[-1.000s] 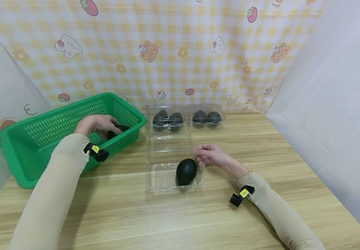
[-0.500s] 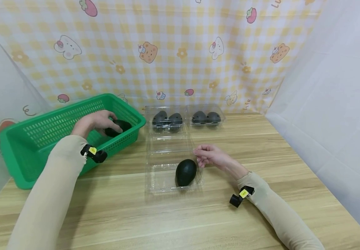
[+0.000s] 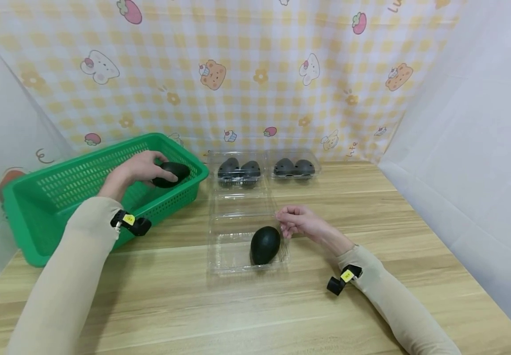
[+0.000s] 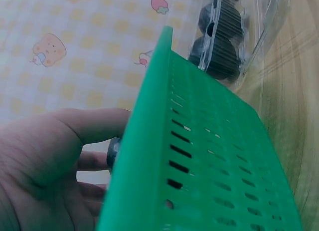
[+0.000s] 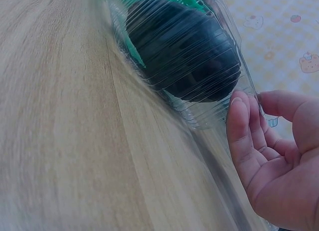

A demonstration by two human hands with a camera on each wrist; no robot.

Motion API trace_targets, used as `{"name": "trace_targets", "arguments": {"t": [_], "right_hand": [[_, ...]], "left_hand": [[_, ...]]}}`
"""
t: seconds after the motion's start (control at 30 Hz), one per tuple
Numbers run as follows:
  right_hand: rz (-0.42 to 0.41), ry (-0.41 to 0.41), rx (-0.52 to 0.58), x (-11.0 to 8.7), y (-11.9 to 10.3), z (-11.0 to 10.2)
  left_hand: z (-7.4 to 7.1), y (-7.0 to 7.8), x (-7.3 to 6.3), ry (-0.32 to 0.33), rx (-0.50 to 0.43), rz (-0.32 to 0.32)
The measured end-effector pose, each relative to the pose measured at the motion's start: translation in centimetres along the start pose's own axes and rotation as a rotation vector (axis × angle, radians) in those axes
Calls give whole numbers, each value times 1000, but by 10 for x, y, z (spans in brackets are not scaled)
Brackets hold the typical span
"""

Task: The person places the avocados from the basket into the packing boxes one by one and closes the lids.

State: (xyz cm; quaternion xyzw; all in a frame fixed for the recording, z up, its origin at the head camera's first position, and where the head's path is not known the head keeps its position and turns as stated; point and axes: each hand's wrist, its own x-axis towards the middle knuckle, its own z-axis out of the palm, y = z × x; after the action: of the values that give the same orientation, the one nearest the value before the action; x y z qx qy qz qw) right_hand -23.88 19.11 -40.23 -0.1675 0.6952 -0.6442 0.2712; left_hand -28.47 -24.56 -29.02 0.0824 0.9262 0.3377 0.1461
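Observation:
Held in my left hand (image 3: 140,168) is a dark avocado (image 3: 174,172), at rim height by the right end of the green basket (image 3: 166,211). In the left wrist view the basket's wall (image 4: 199,156) hides most of that fruit. A clear plastic clamshell box (image 3: 232,254) lies with its lid folded back mid-table. One avocado (image 3: 265,245) sits in its near half, on the right side. My right hand (image 3: 302,222) pinches the box's right rim between thumb and fingers, as the right wrist view shows beside the ribbed wall over the avocado (image 5: 184,49).
Behind the box stand two closed clear boxes, a left one (image 3: 239,171) and a right one (image 3: 294,167), each with two avocados inside. A checkered curtain (image 3: 260,98) hangs along the back of the wooden table (image 3: 282,315), and white sheeting (image 3: 473,148) borders the right.
My left hand has lifted the avocado from inside the basket up to about its rim. The right hand keeps its hold on the box, unmoved.

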Motion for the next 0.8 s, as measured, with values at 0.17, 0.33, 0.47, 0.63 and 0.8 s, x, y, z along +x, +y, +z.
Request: {"name": "trace_targets", "arguments": {"t": [0.17, 0.33, 0.47, 0.63, 0.8], "right_hand": [[-2, 4, -4, 0, -1, 0], [-4, 5, -6, 0, -1, 0], [-6, 5, -7, -1, 0, 0], [-9, 10, -5, 0, 1, 1], [-13, 2, -2, 0, 1, 2]], "left_hand": [[2, 6, -5, 57, -4, 5], [8, 12, -10, 113, 0, -1], [13, 15, -13, 135, -7, 6], [16, 18, -17, 133, -37, 12], [18, 20, -20, 139, -53, 17]]}}
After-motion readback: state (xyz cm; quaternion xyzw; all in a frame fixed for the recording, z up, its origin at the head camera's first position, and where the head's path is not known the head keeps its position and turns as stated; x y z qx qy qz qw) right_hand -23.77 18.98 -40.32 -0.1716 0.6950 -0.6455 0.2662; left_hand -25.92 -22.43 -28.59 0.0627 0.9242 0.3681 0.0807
